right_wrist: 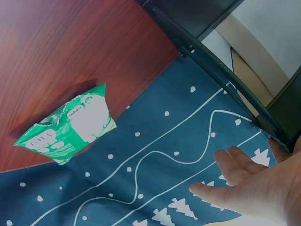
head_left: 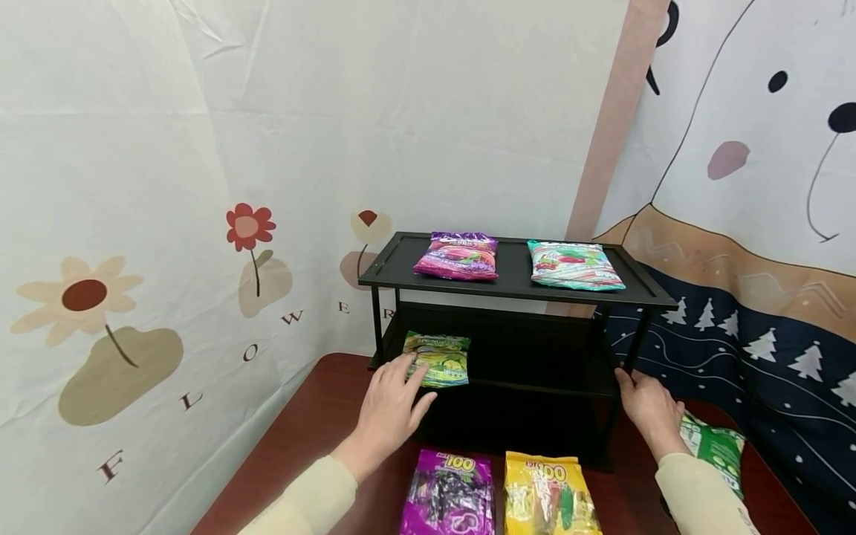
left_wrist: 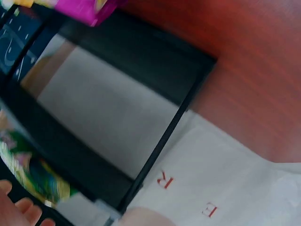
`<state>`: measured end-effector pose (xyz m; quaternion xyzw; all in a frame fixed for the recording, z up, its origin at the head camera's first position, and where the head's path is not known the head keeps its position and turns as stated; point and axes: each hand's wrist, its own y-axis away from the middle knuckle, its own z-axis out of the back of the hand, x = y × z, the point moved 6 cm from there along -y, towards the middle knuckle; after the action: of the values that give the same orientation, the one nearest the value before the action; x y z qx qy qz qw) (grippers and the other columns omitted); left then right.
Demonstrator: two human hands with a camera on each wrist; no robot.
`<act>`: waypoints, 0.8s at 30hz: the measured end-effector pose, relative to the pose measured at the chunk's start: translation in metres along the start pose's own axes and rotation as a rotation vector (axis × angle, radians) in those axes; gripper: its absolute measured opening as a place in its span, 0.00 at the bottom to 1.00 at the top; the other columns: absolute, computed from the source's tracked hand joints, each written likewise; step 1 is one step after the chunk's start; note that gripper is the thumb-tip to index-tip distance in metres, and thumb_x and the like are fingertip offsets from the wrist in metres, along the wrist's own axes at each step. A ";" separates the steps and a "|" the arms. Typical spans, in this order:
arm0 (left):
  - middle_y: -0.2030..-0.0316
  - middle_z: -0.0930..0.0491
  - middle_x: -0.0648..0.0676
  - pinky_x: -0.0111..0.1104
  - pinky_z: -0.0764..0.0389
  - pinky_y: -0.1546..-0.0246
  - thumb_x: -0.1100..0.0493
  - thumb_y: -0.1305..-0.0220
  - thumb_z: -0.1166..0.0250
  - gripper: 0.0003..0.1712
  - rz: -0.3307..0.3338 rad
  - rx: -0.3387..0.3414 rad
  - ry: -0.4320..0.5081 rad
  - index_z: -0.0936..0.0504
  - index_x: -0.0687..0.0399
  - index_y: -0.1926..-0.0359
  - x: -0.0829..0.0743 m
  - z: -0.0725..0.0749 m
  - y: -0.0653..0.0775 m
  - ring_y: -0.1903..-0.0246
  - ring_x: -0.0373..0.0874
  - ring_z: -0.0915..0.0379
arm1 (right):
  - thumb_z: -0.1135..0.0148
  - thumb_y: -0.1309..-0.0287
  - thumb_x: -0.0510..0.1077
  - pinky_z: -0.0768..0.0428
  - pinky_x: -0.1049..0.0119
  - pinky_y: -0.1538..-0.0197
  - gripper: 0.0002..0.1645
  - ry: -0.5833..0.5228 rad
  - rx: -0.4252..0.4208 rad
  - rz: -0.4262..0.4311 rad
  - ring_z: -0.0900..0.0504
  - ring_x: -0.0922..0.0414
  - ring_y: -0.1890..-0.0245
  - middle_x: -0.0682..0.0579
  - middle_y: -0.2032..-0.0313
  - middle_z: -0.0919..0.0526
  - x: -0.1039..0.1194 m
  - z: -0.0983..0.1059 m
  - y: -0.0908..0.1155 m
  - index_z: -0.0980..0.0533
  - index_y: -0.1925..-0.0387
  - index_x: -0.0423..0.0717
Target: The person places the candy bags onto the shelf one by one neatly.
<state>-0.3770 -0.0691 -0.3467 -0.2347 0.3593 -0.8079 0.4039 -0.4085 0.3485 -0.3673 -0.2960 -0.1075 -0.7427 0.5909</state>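
Note:
On the middle shelf of the black rack (head_left: 535, 371) lies a green-yellow candy bag (head_left: 441, 360). My left hand (head_left: 388, 405) is at its front left corner, fingers spread and fairly straight, overlapping the bag. The left wrist view catches only those fingertips (left_wrist: 29, 211) beside the blurred bag (left_wrist: 33, 172). At the rack's right end, my right hand (head_left: 650, 409) holds the front post (head_left: 638, 338) at middle-shelf height, thumb and forefinger on either side of it. Its other fingers (right_wrist: 235, 167) hang loose in the right wrist view.
Up on the top shelf are a purple-pink candy bag (head_left: 459, 256) and a teal-white one (head_left: 574, 265). A purple bag (head_left: 449, 494) and a yellow bag (head_left: 550, 496) lie before the rack. A green bag (right_wrist: 70, 125) rests near the table's (right_wrist: 61, 52) right edge, by a patterned cloth.

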 end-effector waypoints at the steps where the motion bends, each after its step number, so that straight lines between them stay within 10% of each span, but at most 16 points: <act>1: 0.43 0.25 0.64 0.51 0.26 0.45 0.48 0.37 0.31 0.27 -0.014 -0.009 -0.021 0.20 0.57 0.42 -0.003 -0.001 0.003 0.44 0.58 0.28 | 0.65 0.23 0.60 0.50 0.26 0.42 0.38 0.000 -0.001 -0.002 0.33 0.26 0.45 0.23 0.42 0.30 0.000 0.000 0.000 0.30 0.40 0.30; 24: 0.35 0.30 0.60 0.61 0.42 0.35 0.34 0.31 0.43 0.37 0.062 0.289 -0.106 0.28 0.52 0.31 -0.009 -0.040 -0.005 0.34 0.54 0.35 | 0.65 0.23 0.60 0.50 0.25 0.42 0.37 0.001 -0.010 0.010 0.32 0.26 0.45 0.23 0.44 0.29 -0.001 -0.001 -0.001 0.28 0.42 0.30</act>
<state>-0.4009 -0.0438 -0.3686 -0.2053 0.2243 -0.8249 0.4766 -0.4098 0.3493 -0.3681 -0.2992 -0.1021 -0.7404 0.5932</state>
